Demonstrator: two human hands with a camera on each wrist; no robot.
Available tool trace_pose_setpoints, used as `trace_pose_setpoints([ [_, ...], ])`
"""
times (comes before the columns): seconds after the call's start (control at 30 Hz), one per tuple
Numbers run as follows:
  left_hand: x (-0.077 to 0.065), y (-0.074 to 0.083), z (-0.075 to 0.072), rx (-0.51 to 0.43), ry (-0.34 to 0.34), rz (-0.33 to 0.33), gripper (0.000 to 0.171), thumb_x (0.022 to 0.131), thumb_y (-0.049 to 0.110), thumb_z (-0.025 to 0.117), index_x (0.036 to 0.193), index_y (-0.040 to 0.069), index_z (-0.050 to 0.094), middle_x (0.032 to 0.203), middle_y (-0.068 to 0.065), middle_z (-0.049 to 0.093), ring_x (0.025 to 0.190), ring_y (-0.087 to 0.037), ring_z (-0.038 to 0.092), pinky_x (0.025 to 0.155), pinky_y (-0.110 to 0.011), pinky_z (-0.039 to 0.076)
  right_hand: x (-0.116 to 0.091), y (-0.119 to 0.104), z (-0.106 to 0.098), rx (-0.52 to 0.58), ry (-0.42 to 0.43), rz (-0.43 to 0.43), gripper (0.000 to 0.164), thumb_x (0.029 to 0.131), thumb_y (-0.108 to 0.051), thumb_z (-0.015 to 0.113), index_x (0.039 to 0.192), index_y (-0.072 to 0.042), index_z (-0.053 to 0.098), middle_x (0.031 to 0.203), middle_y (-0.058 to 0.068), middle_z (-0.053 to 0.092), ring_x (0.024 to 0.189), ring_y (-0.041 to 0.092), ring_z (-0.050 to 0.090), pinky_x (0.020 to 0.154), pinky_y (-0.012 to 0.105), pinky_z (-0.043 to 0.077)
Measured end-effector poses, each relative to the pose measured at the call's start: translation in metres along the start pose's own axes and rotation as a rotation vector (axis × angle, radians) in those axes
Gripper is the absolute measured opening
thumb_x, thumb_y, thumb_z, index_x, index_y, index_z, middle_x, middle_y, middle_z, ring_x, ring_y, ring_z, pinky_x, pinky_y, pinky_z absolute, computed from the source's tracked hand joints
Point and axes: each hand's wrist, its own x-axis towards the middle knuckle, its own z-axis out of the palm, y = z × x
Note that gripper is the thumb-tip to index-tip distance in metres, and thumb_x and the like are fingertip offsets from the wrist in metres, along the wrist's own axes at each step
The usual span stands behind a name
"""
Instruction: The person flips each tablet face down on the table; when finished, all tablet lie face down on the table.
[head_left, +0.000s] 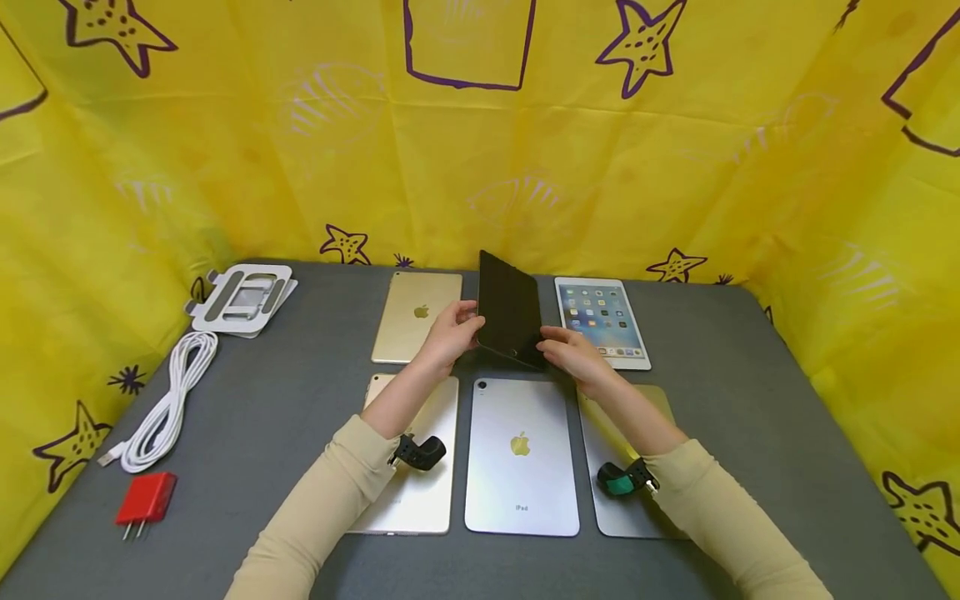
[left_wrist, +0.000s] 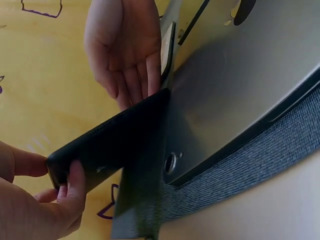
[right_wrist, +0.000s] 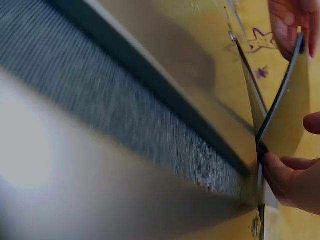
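A dark tablet [head_left: 510, 308] stands tilted up in the back row, its black face toward the head camera. My left hand [head_left: 452, 332] grips its left side; in the left wrist view the fingers and thumb of that left hand [left_wrist: 47, 200] pinch a corner. At the lower right edge, my right hand [head_left: 576, 357] holds the tablet by the fingertips. The right wrist view has this right hand [right_wrist: 295, 175] low on the thin edge. Beside it lie a gold tablet [head_left: 412, 312], back up, and a white tablet [head_left: 603, 308] with its screen lit.
In front are a silver tablet [head_left: 521, 467], a pale gold tablet [head_left: 431, 492] under my left forearm and a grey tablet [head_left: 626, 433] under my right. A folding stand [head_left: 243, 300], white cable [head_left: 172, 408] and red plug charger [head_left: 147, 497] lie left. Yellow cloth [head_left: 480, 167] encloses the table.
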Motion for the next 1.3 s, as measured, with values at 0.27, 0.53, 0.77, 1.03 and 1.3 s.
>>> trace_pose_setpoints([
  [0.27, -0.013, 0.013, -0.002, 0.096, 0.034, 0.124, 0.044, 0.097, 0.011, 0.059, 0.139, 0.003, 0.048, 0.125, -0.017, 0.053, 0.102, -0.033, 0.06, 0.087, -0.038, 0.054, 0.005, -0.004, 0.019, 0.066, -0.018, -0.004, 0.052, 0.101, -0.005, 0.045, 0.148, 0.009, 0.029, 0.155, 0.023, 0.026, 0.14, 0.035, 0.031, 0.111, 0.04, 0.032],
  [0.53, -0.02, 0.022, -0.004, 0.112, -0.001, 0.189, 0.047, 0.096, 0.016, 0.063, 0.139, 0.004, 0.05, 0.123, -0.015, 0.055, 0.105, -0.034, 0.061, 0.086, -0.037, 0.054, 0.01, -0.008, 0.036, 0.136, -0.04, 0.021, 0.05, 0.101, -0.006, 0.045, 0.148, 0.006, 0.032, 0.151, 0.021, 0.033, 0.135, 0.032, 0.039, 0.109, 0.04, 0.035],
  [0.77, -0.025, 0.03, 0.002, 0.117, -0.041, 0.224, 0.048, 0.094, 0.019, 0.067, 0.138, 0.006, 0.052, 0.123, -0.013, 0.057, 0.102, -0.027, 0.06, 0.084, -0.034, 0.055, 0.013, -0.009, 0.046, 0.164, -0.096, 0.012, 0.053, 0.099, -0.009, 0.043, 0.149, 0.004, 0.031, 0.146, 0.022, 0.038, 0.127, 0.028, 0.043, 0.105, 0.044, 0.04],
  [1.03, -0.024, 0.028, 0.003, 0.131, -0.028, 0.206, 0.047, 0.094, 0.023, 0.067, 0.136, 0.008, 0.053, 0.123, -0.012, 0.057, 0.103, -0.027, 0.059, 0.087, -0.039, 0.054, 0.012, -0.031, 0.041, 0.179, 0.024, -0.114, 0.044, 0.1, -0.008, 0.046, 0.143, 0.001, 0.044, 0.144, 0.019, 0.045, 0.13, 0.036, 0.045, 0.103, 0.046, 0.042],
  [1.3, -0.023, 0.026, 0.004, 0.148, -0.011, 0.183, 0.048, 0.093, 0.027, 0.068, 0.135, 0.008, 0.053, 0.123, -0.011, 0.058, 0.102, -0.026, 0.06, 0.086, -0.034, 0.054, 0.012, -0.063, 0.036, 0.161, 0.115, -0.289, 0.036, 0.099, -0.01, 0.055, 0.135, -0.004, 0.056, 0.137, 0.011, 0.053, 0.122, 0.03, 0.052, 0.103, 0.045, 0.043],
])
